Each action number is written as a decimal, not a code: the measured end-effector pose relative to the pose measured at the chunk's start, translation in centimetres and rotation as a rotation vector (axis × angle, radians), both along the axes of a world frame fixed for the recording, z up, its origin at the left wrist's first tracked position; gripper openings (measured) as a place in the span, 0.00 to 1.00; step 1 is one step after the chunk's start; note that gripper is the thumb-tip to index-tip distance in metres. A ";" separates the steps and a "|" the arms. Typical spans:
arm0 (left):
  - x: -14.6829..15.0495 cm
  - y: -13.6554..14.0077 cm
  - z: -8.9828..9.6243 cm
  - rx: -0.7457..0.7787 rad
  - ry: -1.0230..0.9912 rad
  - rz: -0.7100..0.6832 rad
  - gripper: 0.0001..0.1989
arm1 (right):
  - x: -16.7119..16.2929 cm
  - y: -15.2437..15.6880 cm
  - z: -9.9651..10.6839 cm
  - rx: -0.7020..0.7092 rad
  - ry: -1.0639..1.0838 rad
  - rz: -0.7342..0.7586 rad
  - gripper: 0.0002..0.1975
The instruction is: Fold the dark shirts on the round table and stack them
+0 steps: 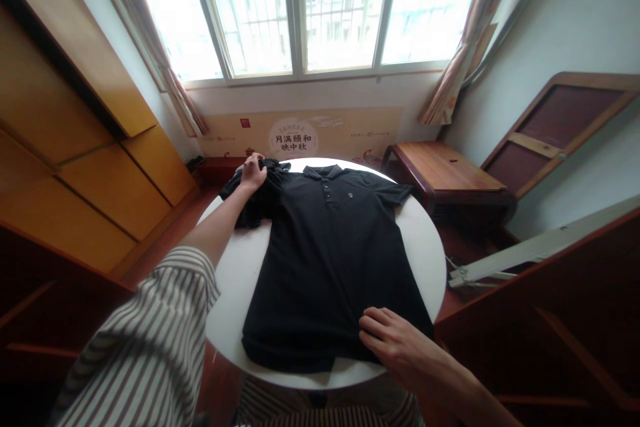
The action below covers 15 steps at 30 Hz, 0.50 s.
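A black polo shirt (335, 247) lies front side up on a round white table (230, 307), its collar toward the window and its hem toward me. At the table's far left, my left hand (254, 172) has its fingers curled into a crumpled heap of dark clothes (257, 203), which lies against the shirt's left sleeve area. My right hand (387, 340) is closed at the shirt's lower right, near the hem, with fingertips bent onto the fabric. The cloth beneath those fingers is partly hidden.
Behind the table stand a low wooden table (445, 170) and a printed banner (350, 127) under the window. Yellow cabinets (115, 193) line the left wall. A dark red wooden panel (560, 307) is close on the right, near a white board (530, 243).
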<state>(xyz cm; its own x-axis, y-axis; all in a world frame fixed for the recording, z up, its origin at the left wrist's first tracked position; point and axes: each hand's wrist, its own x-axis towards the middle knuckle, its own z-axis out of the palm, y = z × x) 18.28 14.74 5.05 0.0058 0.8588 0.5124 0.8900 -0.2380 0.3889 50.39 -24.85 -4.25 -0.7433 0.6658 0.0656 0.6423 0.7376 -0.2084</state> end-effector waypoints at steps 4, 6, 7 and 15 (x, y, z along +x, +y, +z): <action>5.0 -2.0 -1.5 -0.001 0.210 -0.289 0.19 | -0.2 0.2 0.1 -0.002 -0.013 -0.004 0.10; 7.6 -3.5 -3.5 -0.118 0.306 -0.423 0.22 | -0.1 0.4 0.0 0.005 -0.022 -0.002 0.10; 8.5 -4.3 -4.7 -0.173 0.339 -0.470 0.24 | -0.1 0.4 -0.1 0.006 -0.026 -0.001 0.10; 8.4 -6.4 -11.6 -0.389 0.427 -0.334 0.34 | 0.1 0.2 1.3 -0.116 0.087 0.006 0.03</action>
<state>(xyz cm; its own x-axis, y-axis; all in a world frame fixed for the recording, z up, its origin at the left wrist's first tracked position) 26.72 8.35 -6.55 0.4374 0.8974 0.0589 0.8876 -0.4413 0.1323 50.49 -24.69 -2.93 -0.7420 0.6683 0.0529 0.6139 0.7090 -0.3470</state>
